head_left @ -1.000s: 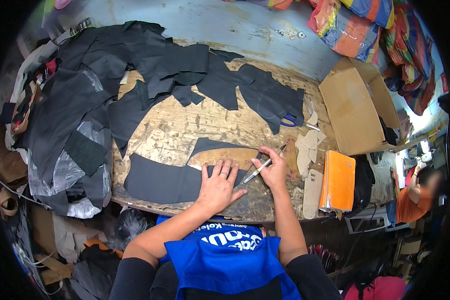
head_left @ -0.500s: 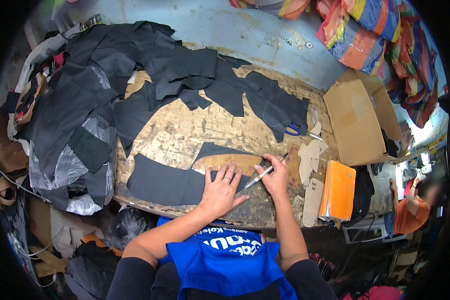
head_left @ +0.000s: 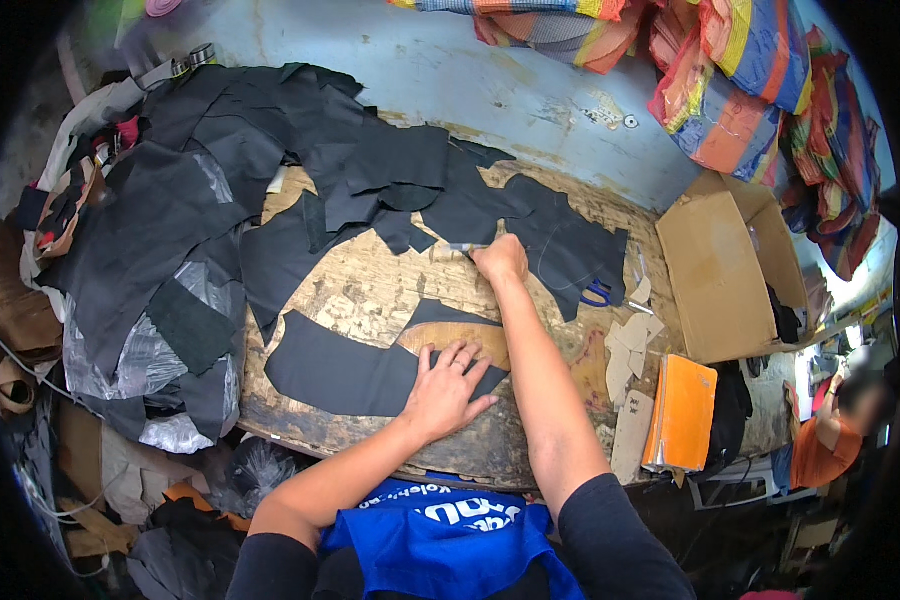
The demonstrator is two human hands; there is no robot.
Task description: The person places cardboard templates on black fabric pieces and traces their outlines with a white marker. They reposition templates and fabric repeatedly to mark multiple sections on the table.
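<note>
My left hand [head_left: 448, 392] lies flat with fingers spread on a tan, curved template [head_left: 440, 336], pressing it onto a black leather piece [head_left: 335, 368]. A pointed end of black material shows past the template's far edge. Stretched out toward the back of the table, my right hand [head_left: 500, 260] is closed around a slender silvery pen [head_left: 460, 248], which juts out to the left of the fist. It is beside the edge of the black leather offcuts [head_left: 460, 205]. My right forearm crosses over the template's right end and hides it.
Black leather sheets [head_left: 140, 240] are heaped at the left. Blue-handled scissors [head_left: 596, 293], pale card patterns [head_left: 628, 350], an orange notebook [head_left: 682, 412] and an open cardboard box [head_left: 720, 270] lie at the right. Striped bags [head_left: 730, 110] hang behind; a person in orange [head_left: 828, 450] is far right.
My right hand has moved from the template's right end to the back of the table with the pen. My left hand stays on the template. The view has shifted slightly.
</note>
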